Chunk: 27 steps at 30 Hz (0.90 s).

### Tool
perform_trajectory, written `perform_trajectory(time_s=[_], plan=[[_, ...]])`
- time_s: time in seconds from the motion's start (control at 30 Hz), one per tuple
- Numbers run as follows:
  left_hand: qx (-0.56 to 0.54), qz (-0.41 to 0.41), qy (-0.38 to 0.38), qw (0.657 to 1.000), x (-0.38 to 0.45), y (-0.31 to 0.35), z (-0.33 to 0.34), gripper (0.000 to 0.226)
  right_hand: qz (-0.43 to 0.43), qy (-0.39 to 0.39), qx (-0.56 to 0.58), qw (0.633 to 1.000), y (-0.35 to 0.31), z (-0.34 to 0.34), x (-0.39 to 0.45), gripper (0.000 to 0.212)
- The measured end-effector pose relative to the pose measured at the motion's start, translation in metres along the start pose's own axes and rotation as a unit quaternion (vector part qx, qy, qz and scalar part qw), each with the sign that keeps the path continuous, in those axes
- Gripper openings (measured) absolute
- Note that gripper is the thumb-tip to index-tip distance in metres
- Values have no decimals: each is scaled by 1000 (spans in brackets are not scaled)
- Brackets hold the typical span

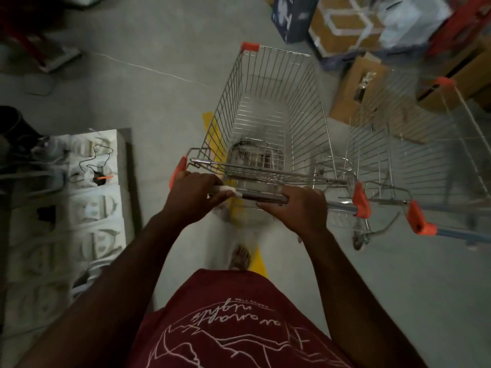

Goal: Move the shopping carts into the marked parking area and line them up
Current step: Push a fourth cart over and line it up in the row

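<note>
A wire shopping cart point(268, 110) with orange corner caps stands straight ahead of me, its basket holding nothing. My left hand point(194, 192) grips the left part of its grey handle bar point(261, 196). My right hand point(300, 208) grips the same bar further right. A second wire cart point(425, 155) stands close beside it on the right, pointing the same way. A yellow floor line point(210, 128) runs under the left side of my cart and back past my foot.
Cardboard boxes point(353, 91) and a blue box point(289, 17) are stacked ahead and to the right of the carts. White moulded packing pieces point(95, 208) with cables lie on the floor at my left. Grey concrete floor point(148, 83) stretches ahead to the left.
</note>
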<state>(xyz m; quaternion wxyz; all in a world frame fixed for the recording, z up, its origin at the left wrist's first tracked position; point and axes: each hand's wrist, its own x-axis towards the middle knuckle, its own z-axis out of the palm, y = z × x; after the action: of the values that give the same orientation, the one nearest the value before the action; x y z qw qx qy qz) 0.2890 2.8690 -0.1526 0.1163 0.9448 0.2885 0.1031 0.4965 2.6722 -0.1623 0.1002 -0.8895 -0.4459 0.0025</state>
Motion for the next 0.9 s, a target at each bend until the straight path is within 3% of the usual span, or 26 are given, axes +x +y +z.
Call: perform_trajectory(time_s=[0.23, 0.37, 0.43, 0.5, 0.6, 0.73, 0.9], plan=[[39, 1, 18, 999, -88, 8, -9, 54, -51, 75, 46, 995, -30, -3, -74, 73], [45, -22, 18, 999, -143, 14, -17, 61, -58, 22, 65, 996, -38, -11, -119, 73], [50, -33, 23, 998, -171, 24, -20, 62, -46, -40, 113, 992, -28, -20, -134, 61], [52, -46, 29, 997, -200, 39, -19, 56, -32, -97, 106, 989, -14, -26, -146, 62], [36, -66, 33, 997, -237, 65, -11, 46, -68, -71, 33, 995, 1, -30, -180, 81], [37, -105, 12, 994, -286, 102, -2, 61, -153, -78, 52, 984, 24, -36, -229, 70], [22, -136, 21, 990, -366, 168, -3, 55, -190, -53, 56, 979, 54, -47, -306, 72]])
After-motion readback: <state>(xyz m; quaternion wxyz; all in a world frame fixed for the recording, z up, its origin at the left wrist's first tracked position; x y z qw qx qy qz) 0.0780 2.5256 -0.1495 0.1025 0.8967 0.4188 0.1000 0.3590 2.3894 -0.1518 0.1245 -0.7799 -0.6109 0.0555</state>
